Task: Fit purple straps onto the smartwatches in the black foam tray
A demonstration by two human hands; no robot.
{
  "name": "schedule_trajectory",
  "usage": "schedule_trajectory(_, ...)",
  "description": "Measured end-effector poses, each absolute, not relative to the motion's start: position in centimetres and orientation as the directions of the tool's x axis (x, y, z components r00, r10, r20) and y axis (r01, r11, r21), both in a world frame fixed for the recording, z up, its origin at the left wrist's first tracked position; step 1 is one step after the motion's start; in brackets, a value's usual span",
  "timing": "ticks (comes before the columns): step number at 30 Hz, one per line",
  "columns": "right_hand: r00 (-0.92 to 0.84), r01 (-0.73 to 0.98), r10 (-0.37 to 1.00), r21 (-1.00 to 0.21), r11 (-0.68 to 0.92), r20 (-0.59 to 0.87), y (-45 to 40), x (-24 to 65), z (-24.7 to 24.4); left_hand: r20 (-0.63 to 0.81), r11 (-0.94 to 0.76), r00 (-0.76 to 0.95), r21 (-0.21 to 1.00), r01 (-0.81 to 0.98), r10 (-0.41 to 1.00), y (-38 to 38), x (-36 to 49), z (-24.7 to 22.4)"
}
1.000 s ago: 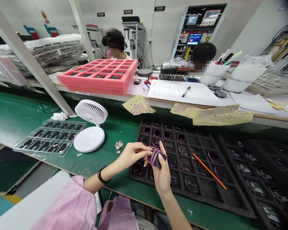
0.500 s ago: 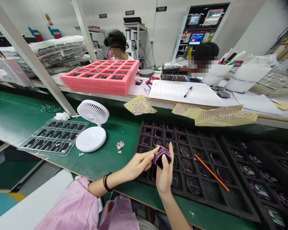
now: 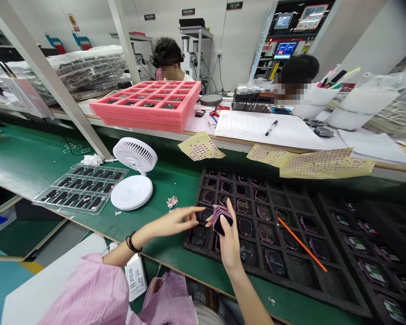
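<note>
Left hand (image 3: 178, 220) now off case (image 3: 219, 224) in right hand (image 3: 230, 246)

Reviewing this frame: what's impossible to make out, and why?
All in the head view:
- Underside of the purple-framed item: hidden by the right hand.
- Print on the white sheet: too small to read.
- Far end of the rightmost black tray: cut off by the picture's edge.

The casing (image 3: 218, 224) is purple around a black face; the foam tray (image 3: 302, 273) is black; the stick (image 3: 303, 246) orange; the bench (image 3: 167, 183) green; the fan (image 3: 131, 192) white; the gridded foam block (image 3: 140, 119) pink; the sheets (image 3: 326, 165) yellow with rows of red dashes; the sleeve (image 3: 98, 289) pink, finely striped; the wristband (image 3: 131, 243) black.
</note>
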State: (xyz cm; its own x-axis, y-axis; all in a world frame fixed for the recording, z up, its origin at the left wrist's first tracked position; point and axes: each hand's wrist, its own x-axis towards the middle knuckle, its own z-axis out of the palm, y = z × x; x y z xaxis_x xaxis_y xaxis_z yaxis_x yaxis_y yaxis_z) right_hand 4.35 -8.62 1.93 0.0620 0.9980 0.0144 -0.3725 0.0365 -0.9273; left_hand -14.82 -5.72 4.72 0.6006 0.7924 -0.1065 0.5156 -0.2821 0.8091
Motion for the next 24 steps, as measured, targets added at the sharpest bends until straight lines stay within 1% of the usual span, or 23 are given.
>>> schedule_trajectory(1,0.049,-0.402,0.999,-0.915,0.011,-0.009,-8.6,4.5,2.2,-0.066,-0.324,0.507,0.696,0.641,0.860,-5.4,-16.1,4.2)
schedule_trajectory(2,0.044,-0.430,0.998,-0.903,-0.010,-0.033,-8.5,4.6,2.4,-0.046,-0.315,0.417,0.584,0.749,0.908,-5.1,-17.3,3.5)
schedule_trajectory(3,0.047,-0.451,0.998,-0.892,-0.025,-0.052,-8.5,4.6,2.5,-0.058,-0.289,0.363,0.496,0.819,0.930,-4.9,-18.4,2.7)
schedule_trajectory(4,0.053,-0.462,0.997,-0.886,-0.033,-0.064,-8.5,4.7,2.6,-0.073,-0.266,0.328,0.435,0.860,0.942,-4.9,-19.2,2.0)
schedule_trajectory(6,0.049,-0.482,0.996,-0.875,-0.045,-0.079,-8.5,4.7,2.6,-0.097,-0.242,0.298,0.377,0.894,0.950,-4.9,-20.2,0.7)
schedule_trajectory(10,0.026,-0.534,0.996,-0.844,-0.059,-0.086,-8.5,4.4,2.5,-0.084,-0.256,0.305,0.364,0.896,0.949,-5.1,-20.2,-0.3)
schedule_trajectory(12,0.021,-0.555,0.995,-0.829,-0.068,-0.096,-8.5,4.3,2.6,-0.086,-0.272,0.329,0.391,0.879,0.941,-4.9,-20.1,-0.3)
schedule_trajectory(15,0.034,-0.578,0.994,-0.814,-0.063,-0.102,-8.6,4.3,2.8,-0.089,-0.301,0.386,0.475,0.827,0.918,-4.6,-19.9,0.7)
schedule_trajectory(17,0.056,-0.591,0.995,-0.806,-0.036,-0.085,-8.7,4.1,2.9,-0.041,-0.307,0.397,0.562,0.768,0.917,-4.8,-18.9,2.0)
schedule_trajectory(18,0.069,-0.596,0.995,-0.803,-0.018,-0.073,-8.7,4.0,2.9,0.011,-0.303,0.377,0.617,0.726,0.926,-5.0,-18.1,2.8)
schedule_trajectory(19,0.083,-0.600,0.995,-0.800,0.001,-0.060,-8.8,3.8,2.9,0.078,-0.296,0.335,0.680,0.671,0.939,-5.2,-17.0,3.8)
schedule_trajectory(21,0.120,-0.602,0.992,-0.797,0.037,-0.044,-8.8,3.4,2.9,0.223,-0.289,0.187,0.811,0.509,0.957,-5.9,-14.1,5.5)
schedule_trajectory(22,0.143,-0.600,0.989,-0.798,0.053,-0.042,-8.8,3.1,2.9,0.270,-0.294,0.114,0.869,0.398,0.956,-6.2,-12.5,6.2)
schedule_trajectory(24,0.203,-0.587,0.978,-0.806,0.083,-0.046,-8.9,2.8,3.0,0.311,-0.305,0.008,0.929,0.208,0.950,-6.8,-9.3,7.2)
